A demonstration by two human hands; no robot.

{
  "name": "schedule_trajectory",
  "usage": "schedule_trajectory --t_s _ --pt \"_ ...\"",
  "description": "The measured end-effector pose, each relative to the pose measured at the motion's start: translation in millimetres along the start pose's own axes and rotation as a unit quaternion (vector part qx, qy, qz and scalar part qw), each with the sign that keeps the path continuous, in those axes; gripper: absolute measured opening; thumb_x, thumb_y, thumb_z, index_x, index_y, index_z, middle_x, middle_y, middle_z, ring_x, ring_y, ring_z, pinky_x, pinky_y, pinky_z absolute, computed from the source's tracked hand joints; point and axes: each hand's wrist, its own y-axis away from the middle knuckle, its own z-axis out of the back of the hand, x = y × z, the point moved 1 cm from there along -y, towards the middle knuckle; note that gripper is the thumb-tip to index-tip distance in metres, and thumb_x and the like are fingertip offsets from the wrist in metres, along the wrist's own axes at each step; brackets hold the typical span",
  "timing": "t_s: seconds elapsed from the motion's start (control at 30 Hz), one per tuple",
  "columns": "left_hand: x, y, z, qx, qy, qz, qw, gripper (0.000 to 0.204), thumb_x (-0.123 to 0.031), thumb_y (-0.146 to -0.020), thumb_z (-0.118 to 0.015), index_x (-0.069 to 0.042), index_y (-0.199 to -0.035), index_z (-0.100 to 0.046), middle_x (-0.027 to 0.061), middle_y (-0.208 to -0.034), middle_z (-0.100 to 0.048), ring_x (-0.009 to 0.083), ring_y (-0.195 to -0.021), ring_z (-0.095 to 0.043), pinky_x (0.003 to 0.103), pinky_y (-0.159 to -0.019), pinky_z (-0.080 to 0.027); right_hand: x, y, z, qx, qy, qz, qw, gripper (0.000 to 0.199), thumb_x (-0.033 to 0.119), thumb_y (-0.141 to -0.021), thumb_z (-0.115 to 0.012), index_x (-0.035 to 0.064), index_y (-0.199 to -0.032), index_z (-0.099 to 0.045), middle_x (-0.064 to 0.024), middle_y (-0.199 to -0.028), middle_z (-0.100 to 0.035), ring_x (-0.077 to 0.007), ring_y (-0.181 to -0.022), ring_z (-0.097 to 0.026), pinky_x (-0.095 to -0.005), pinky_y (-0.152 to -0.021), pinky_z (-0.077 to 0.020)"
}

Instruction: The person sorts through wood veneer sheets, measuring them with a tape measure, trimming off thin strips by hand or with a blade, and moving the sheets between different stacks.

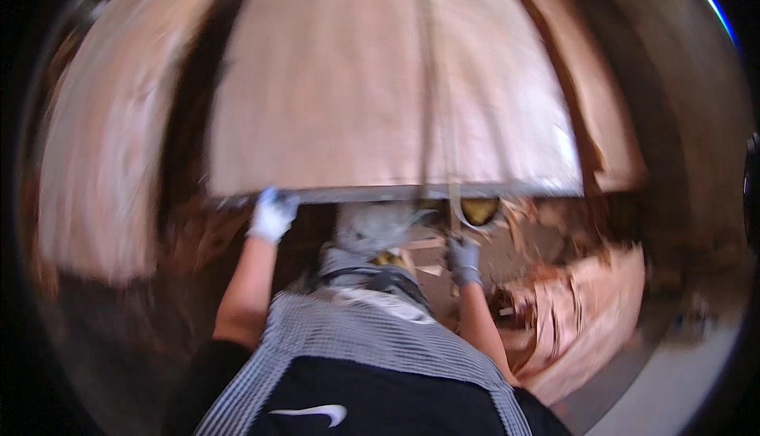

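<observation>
A broad, pale pinkish-brown wood veneer sheet (pixel 332 95) lies in front of me, its straight near edge running across the view. My left hand (pixel 273 214), in a white glove with bluish fingertips, is closed at the left part of that edge; motion blurs its fingers. Lower and to the right, my right hand (pixel 463 260) wears a grey glove and is closed around the lower end of a thin, light strip (pixel 454 202). This strip passes the sheet's edge and seems to continue up over its surface. What the right fingers cover is hidden.
Beneath the edge, by my right hand, sits a round container (pixel 480 213) with something yellowish inside. Torn veneer scraps (pixel 518 226) litter the floor. A bundle of veneer pieces (pixel 578 309) lies at right. Another long veneer sheet (pixel 111 151) stretches along the left, across a dark gap.
</observation>
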Motion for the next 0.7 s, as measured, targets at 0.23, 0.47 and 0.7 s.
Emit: schedule_trajectory --t_s 0.23,0.47,0.7 --pt "-2 -11 9 0.004 0.235 0.044 0.971 0.012 -0.02 -0.085 -0.06 -0.01 -0.09 -0.058 0.0083 -0.094 -0.063 0.0232 -0.089 -0.062 0.045 -0.076 -0.053 42 46 -44 -0.016 -0.015 0.021 1.0 0.032 0.036 -0.086 -0.058 0.0063 -0.074 -0.056 -0.0023 -0.045 -0.045 -0.012 -0.031 -0.04 -0.026 -0.029 -0.0289" --pt "-96 1 72 -0.025 0.244 -0.103 0.964 0.022 -0.021 -0.078 -0.069 -0.011 -0.094 -0.057 0.0049 -0.094 -0.061 0.0207 -0.085 -0.061 0.037 -0.066 -0.056 47 37 -72 0.005 -0.01 0.034 0.999 0.038 0.04 -0.086 -0.057 0.0046 -0.072 -0.056 -0.0041 -0.044 -0.045 -0.0155 -0.029 -0.042 -0.0285 -0.028 -0.0333" --pt "-149 -3 82 -0.203 -0.024 -0.151 0.967 0.027 -0.024 -0.073 -0.074 -0.017 -0.094 -0.057 -0.0011 -0.084 -0.059 0.016 -0.081 -0.059 0.031 -0.055 -0.05 73 43 -84 0.009 -0.048 0.155 0.987 0.023 0.016 -0.085 -0.059 0.0076 -0.106 -0.054 -0.0007 -0.06 -0.05 -0.0097 -0.038 -0.043 -0.0243 -0.033 -0.0332"
